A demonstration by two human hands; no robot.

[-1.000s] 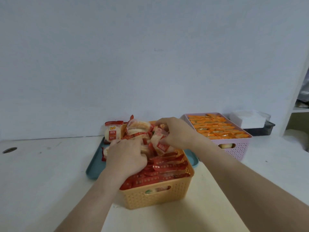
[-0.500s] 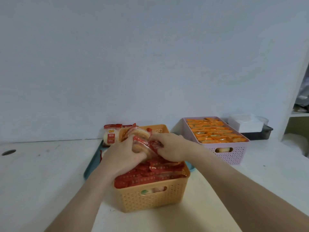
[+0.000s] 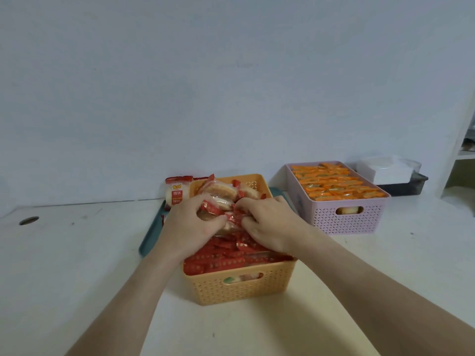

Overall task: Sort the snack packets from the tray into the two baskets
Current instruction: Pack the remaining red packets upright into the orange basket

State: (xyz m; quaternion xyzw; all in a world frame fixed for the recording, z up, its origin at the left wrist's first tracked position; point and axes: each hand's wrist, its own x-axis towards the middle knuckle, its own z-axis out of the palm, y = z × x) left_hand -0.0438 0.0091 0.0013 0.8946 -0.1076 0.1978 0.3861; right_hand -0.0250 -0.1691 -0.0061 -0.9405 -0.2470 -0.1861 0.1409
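Both forearms are reaching in from the near edge and meeting over the middle of the orange basket (image 3: 239,287). The left hand (image 3: 191,224) is lying knuckles up, its fingers and thumb curling round the left side of a handful of packets (image 3: 221,199). The right hand (image 3: 267,227) is mirroring it, its bent fingers pinching the crinkled red wrapper ends on the right side, so the two hands are clamping the same clump between them, just above the basket's filling. The packets in the clump are clear film with red ends, round pale cakes showing through; how many there are cannot be told. Under the hands, the red packets (image 3: 231,255) are lying flat in close rows in the basket's near half, too many to count. There are two baskets, both rectangular plastic with perforated lattice walls and a slot handle. The orange one is sitting partly on a single teal tray (image 3: 150,235) with rounded corners. One lone packet (image 3: 177,192) is standing upright at the tray's far left corner, just beside the orange basket. The pink basket (image 3: 347,219) is standing to the right and farther back, apart from the tray, and is holding rows of glossy orange packets (image 3: 334,185) level with its rim. Everything is resting on a smooth white table (image 3: 77,265) with one round hole (image 3: 28,220) far to the left. Behind the pink basket, a white box (image 3: 380,170) is sitting in a dark container (image 3: 408,185).
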